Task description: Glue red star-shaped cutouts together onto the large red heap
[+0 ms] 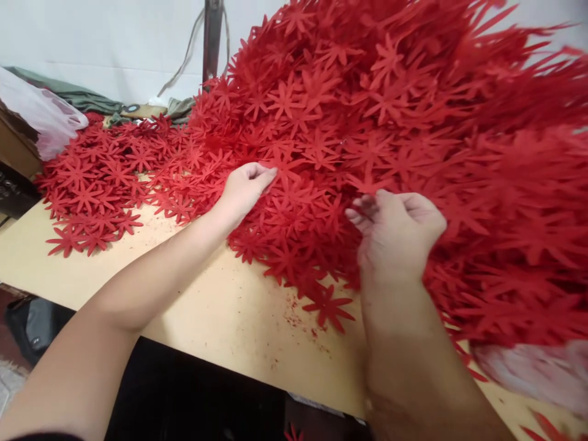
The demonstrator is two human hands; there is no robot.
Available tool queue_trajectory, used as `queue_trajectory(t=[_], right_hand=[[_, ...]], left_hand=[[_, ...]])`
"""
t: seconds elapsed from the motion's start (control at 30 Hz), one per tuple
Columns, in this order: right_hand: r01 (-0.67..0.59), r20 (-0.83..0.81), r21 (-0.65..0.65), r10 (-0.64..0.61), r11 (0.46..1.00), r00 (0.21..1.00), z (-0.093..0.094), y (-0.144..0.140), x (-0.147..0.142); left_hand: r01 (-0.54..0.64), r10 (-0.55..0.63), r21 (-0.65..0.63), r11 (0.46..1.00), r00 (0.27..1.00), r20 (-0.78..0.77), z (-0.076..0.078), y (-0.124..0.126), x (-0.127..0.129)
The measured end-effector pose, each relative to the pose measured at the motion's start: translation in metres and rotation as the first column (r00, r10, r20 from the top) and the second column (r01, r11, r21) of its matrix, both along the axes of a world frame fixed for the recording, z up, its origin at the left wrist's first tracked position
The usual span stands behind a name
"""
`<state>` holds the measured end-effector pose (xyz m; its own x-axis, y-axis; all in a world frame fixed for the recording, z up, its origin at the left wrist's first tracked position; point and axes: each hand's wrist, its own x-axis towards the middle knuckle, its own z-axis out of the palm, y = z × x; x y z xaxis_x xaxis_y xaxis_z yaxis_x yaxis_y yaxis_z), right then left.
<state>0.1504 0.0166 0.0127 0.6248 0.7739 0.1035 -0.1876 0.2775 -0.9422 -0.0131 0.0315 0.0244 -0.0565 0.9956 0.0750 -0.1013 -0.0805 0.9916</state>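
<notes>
Loosely curled, the left hand (245, 184) pinched a red flower cutout (285, 165) atop the heap (367, 122) on the table (220, 312); the right hand (397, 229) gripped others. A careless tug could probably topple that heap floorward.
</notes>
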Motion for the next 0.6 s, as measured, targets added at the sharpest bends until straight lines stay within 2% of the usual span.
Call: queue_trajectory(t=[0.17,0.3,0.37,0.47,0.53,0.57,0.6], right_hand=[[-0.050,0.041,0.095,0.046,0.994,0.998,-0.005,0.005,0.002],[-0.045,0.105,0.161,0.029,0.986,0.994,-0.010,0.008,0.006],[-0.031,0.122,0.159,0.011,0.987,0.992,-0.010,0.010,0.007],[0.019,0.155,0.089,-0.033,0.996,0.987,-0.011,0.011,0.010],[0.067,0.262,0.043,-0.076,0.997,0.962,-0.015,0.012,0.015],[0.094,0.352,0.044,-0.104,0.995,0.930,-0.017,0.013,0.019],[0.095,0.491,0.062,-0.113,0.994,0.864,-0.020,0.013,0.021]], left_hand=[[0.073,-0.070,0.041,0.997,0.995,-0.064,0.003,-0.008,0.010],[0.103,-0.097,0.052,0.993,0.991,-0.094,0.005,-0.012,0.013],[0.111,-0.105,0.053,0.992,0.989,-0.105,0.004,-0.012,0.013],[0.129,-0.120,0.065,0.990,0.986,-0.118,0.003,-0.011,0.013],[0.141,-0.131,0.073,0.987,0.983,-0.127,0.002,-0.011,0.014],[0.146,-0.136,0.071,0.987,0.982,-0.133,0.002,-0.011,0.015],[0.150,-0.140,0.067,0.986,0.980,-0.142,0.002,-0.011,0.015]])
